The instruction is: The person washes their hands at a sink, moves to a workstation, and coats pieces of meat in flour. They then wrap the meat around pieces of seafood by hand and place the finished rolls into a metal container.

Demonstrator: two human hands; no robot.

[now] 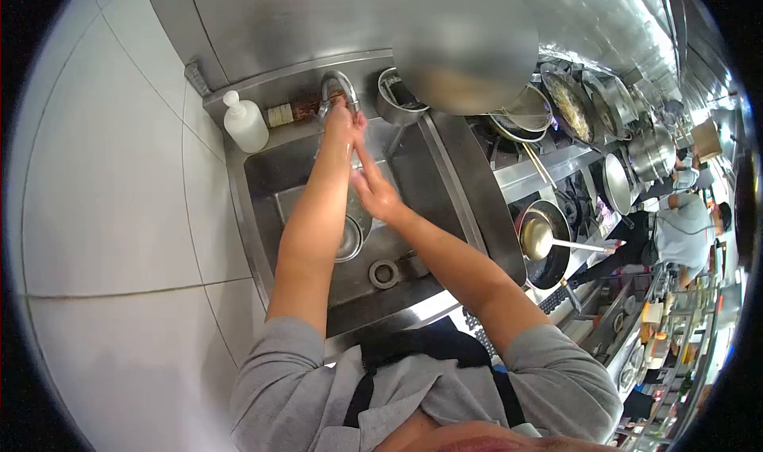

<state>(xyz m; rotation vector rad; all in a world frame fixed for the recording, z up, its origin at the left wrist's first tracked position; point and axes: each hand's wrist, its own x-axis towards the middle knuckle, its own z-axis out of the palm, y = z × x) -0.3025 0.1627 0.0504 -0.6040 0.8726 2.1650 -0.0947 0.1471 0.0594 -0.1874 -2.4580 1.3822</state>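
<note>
My left hand [342, 126] is right under the curved metal faucet [340, 78] over the sink. Its thumb side stands apart from the fingers, which are partly hidden; nothing shows in it. My right hand [378, 194] is just below and to the right, fingers stretched toward my left hand, with nothing held. Both hands look wet. Beneath them in the steel sink [433, 233] lies a round metal bowl [350, 239], half covered by my left forearm. A round drain fitting [385, 274] is nearer to me.
A white pump bottle [246, 123] stands on the sink's left rim. Right of the faucet is a metal pot [400, 102]. Along the right runs a stove with several pans, including a wok [544, 271] holding a ladle [537, 239]. Another person [683, 233] stands farther off.
</note>
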